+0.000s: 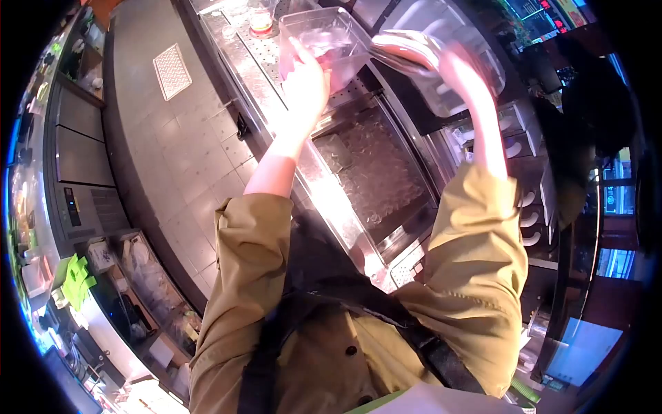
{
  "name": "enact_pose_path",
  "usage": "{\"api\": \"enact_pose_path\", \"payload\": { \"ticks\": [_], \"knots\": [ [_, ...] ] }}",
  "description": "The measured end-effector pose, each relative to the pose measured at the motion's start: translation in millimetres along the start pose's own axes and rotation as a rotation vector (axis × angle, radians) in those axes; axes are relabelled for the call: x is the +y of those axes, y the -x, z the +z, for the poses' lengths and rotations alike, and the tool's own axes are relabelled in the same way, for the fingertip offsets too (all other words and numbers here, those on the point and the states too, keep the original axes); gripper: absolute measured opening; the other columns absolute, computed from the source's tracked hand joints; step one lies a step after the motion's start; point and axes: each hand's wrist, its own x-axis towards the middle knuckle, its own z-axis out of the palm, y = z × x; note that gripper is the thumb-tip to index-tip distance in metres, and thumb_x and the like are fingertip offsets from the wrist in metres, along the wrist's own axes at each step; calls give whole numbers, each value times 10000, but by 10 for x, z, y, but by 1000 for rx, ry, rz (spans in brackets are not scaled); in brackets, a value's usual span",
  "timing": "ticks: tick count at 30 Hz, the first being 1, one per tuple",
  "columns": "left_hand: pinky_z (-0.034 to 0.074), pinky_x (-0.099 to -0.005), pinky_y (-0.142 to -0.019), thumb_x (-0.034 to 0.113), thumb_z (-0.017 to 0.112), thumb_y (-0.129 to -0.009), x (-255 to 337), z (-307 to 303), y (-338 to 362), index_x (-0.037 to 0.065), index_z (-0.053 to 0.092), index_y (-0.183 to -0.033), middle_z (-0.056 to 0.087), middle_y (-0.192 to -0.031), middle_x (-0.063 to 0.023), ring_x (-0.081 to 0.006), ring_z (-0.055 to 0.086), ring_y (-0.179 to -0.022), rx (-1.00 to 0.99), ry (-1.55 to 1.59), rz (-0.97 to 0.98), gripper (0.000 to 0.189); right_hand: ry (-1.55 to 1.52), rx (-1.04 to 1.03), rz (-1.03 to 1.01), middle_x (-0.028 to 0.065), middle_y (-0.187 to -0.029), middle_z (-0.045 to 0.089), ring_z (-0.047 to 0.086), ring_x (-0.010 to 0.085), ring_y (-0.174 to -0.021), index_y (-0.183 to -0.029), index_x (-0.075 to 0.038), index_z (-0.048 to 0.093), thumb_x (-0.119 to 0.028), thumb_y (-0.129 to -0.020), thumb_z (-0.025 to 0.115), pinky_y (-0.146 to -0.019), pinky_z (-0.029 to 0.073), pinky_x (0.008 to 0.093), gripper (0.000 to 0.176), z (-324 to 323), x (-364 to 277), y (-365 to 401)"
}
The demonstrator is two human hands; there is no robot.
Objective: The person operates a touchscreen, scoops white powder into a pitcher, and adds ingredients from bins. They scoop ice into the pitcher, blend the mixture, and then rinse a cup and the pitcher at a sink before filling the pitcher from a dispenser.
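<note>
A clear rectangular container [352, 45] is held tilted at the top centre by my left hand [307, 79], whose fingers grip its left side. Something pale, blurred by glare, shows inside it. My right hand [458, 65] is closed on a shiny metal utensil [407, 50], its broad end close to the container's right edge. Behind and below the right hand lies a large translucent tub [448, 96]. Under both hands is a metal counter with a sunken basin of ice [376, 172].
A cup with a red band [261, 24] stands on the perforated metal tray at the top. Drawers with curved white handles [529, 219] are at the right. A tiled floor [172, 152] with a grate [172, 71] lies left, beside a back counter holding a green cloth [77, 281].
</note>
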Motion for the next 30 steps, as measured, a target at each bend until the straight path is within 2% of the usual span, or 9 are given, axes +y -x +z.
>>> {"api": "enact_pose_path", "payload": {
  "ticks": [5,7,11,14,19,23,24,27,30],
  "knots": [
    [489,-345,-537,333,592,-777,-106,133,-121,-120,18,-1310,608,-671,-161,-304,602,-588,38,28,39,905,30,-144,471,236,-959,582,553,363,-963,-921,4,619,-300,-836,435,-813,427,452,365,1866,988,571],
    [479,-351,-739,379,560,-783,-106,7,-142,-98,4,-1325,592,-950,-234,-328,597,-855,-244,-49,-14,912,192,-192,424,198,-885,621,603,350,-862,-854,-29,649,-276,-800,487,-726,481,429,301,2988,1170,594],
    [305,-361,-980,313,635,-737,-245,90,-104,41,105,-1373,301,-1336,-236,-369,353,-1196,83,325,194,871,452,128,187,98,-661,629,626,204,-548,-792,-53,577,-174,-751,510,-437,478,337,144,4925,1676,708],
    [404,-338,-855,323,573,-805,-235,-64,-135,26,162,-1360,426,-1211,-221,-273,501,-991,20,398,132,752,283,-122,101,78,-671,621,622,178,-588,-835,-39,576,-188,-761,509,-462,477,304,179,5564,1413,1017],
    [440,-295,-748,376,552,-822,-150,-147,-182,24,225,-1338,476,-1147,-182,-182,522,-835,-79,479,-114,706,-517,-287,275,79,-678,615,607,167,-582,-833,-42,583,-182,-765,498,-454,461,295,177,5395,1101,1377],
    [226,-342,-1026,392,526,-825,-385,140,-309,9,85,-1368,220,-1375,-240,-295,245,-1275,-30,469,76,797,-874,-328,383,79,-683,610,595,159,-577,-832,-46,589,-177,-768,490,-448,448,287,177,4953,1300,1409],
    [58,-331,-1071,405,510,-823,-414,170,-387,0,7,-1367,20,-1425,-221,-288,1,-1330,39,441,210,845,-938,-329,400,80,-685,609,592,157,-575,-831,-46,591,-175,-769,487,-446,444,285,177,4697,1244,1349],
    [37,-391,-1073,439,466,-825,-677,491,-549,6,-16,-1368,-17,-1422,-226,-334,-29,-1325,232,-164,211,844,-1101,-308,388,80,-689,605,583,150,-572,-830,-49,595,-172,-771,481,-441,434,279,178,4021,1231,1291],
    [66,-425,-1070,441,453,-824,-508,346,-482,-11,88,-1363,66,-1409,-250,-363,40,-1317,306,-67,181,793,-1219,-279,331,81,-692,602,574,144,-568,-829,-51,600,-168,-773,474,-436,425,274,181,3045,1020,1165]
  ]
}}
